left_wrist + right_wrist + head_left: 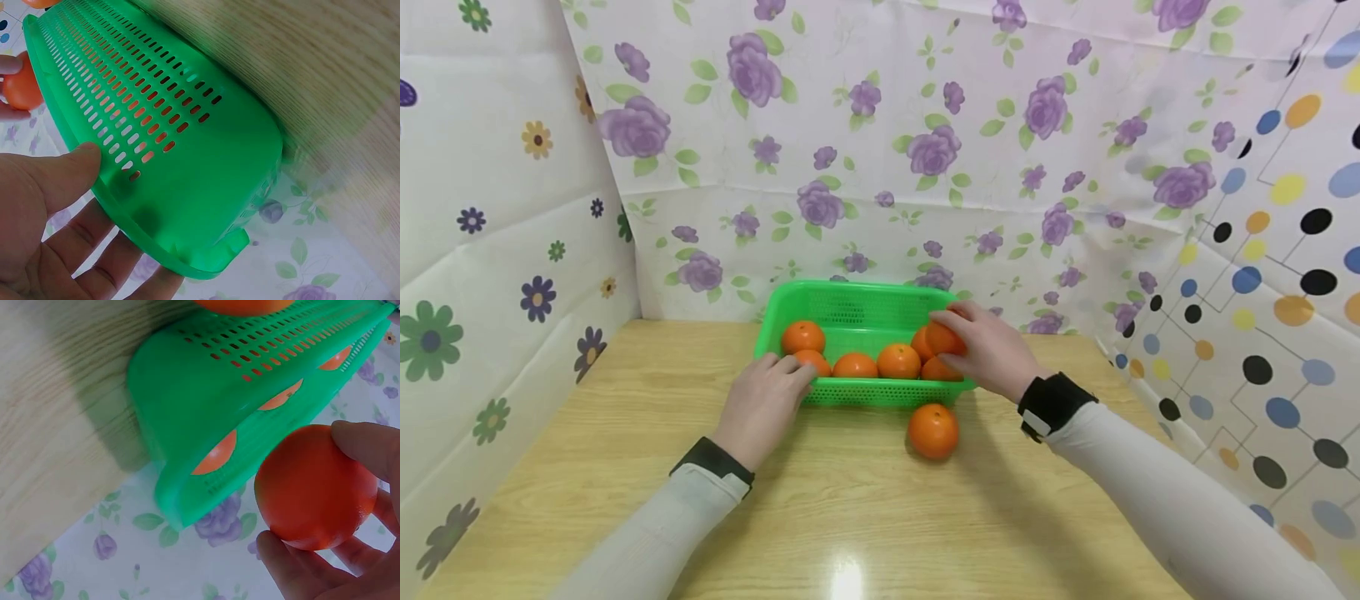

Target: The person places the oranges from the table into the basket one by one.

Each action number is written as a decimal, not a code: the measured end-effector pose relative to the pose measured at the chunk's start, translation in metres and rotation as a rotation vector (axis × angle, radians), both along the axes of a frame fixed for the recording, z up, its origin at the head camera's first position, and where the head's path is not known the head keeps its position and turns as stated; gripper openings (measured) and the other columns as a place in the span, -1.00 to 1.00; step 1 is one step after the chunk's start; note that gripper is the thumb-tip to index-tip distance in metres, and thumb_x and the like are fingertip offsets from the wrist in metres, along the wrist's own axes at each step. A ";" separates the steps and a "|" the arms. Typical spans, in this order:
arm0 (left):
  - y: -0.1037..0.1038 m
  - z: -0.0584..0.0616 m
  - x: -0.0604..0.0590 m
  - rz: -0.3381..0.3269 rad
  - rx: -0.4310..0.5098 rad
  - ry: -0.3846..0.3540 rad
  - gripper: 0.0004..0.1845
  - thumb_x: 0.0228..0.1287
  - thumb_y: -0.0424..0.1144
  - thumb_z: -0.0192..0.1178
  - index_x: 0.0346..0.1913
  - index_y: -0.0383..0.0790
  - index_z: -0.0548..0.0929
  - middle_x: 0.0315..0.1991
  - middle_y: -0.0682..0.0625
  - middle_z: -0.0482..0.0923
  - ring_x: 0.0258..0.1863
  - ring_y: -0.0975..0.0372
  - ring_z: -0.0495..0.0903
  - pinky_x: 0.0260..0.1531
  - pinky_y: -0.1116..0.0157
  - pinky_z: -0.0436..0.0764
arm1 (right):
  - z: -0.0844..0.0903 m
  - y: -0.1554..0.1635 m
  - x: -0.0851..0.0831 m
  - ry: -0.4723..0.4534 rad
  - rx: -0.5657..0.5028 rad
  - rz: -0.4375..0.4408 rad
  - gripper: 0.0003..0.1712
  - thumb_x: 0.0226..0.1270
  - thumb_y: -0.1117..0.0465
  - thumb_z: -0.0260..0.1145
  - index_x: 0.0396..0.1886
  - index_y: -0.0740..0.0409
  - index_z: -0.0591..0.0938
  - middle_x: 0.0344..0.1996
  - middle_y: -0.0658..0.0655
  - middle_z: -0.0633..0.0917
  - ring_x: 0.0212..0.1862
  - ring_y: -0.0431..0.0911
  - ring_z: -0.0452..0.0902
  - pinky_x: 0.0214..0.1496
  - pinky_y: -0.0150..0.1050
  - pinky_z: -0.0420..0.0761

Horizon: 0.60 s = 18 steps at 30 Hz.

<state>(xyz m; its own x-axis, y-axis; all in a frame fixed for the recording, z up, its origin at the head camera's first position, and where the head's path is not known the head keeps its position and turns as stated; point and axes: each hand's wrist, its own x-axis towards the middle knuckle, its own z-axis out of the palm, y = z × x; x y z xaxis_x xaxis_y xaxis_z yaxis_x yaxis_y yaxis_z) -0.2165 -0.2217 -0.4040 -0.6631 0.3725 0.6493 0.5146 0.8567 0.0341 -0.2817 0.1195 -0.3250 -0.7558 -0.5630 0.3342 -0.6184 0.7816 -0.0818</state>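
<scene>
One loose orange (933,431), round and glossy, lies on the wooden table (850,517) just near of the green slotted basket (850,306). Left hand (763,403), fingers spread, rests against the basket's near left rim. Right hand (992,348) grips a smooth, bright orange (942,339) over the basket's right end, above five others inside.

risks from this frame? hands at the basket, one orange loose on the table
1. The right hand holds an orange by the fingertips over the basket edge; a loose grip could drop it outside.
2. The loose orange lies on bare table by the right wrist; a sleeve nudge could roll it away.
3. The left hand only rests on the basket's near rim; a bump could shift the light basket.
</scene>
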 end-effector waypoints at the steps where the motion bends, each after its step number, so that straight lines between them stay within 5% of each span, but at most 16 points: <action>1: 0.000 0.000 0.000 0.000 0.000 -0.001 -0.80 0.20 -0.34 0.44 -0.19 -0.01 0.67 -0.29 0.06 0.65 -0.37 0.07 0.45 -0.37 0.23 0.49 | 0.000 -0.003 -0.003 -0.014 0.003 -0.007 -0.29 0.25 0.11 0.52 0.39 -0.02 0.51 0.25 0.22 0.49 0.08 0.12 0.54 0.06 0.04 0.61; 18: -0.001 0.000 0.000 -0.014 0.013 0.012 -0.81 0.18 -0.32 0.46 -0.21 -0.04 0.67 -0.29 0.07 0.64 -0.39 0.06 0.44 -0.38 0.23 0.48 | -0.002 -0.046 -0.036 -0.104 0.048 -0.005 -0.31 0.28 0.16 0.49 0.40 0.02 0.49 0.29 0.25 0.44 0.15 0.16 0.52 0.13 0.04 0.57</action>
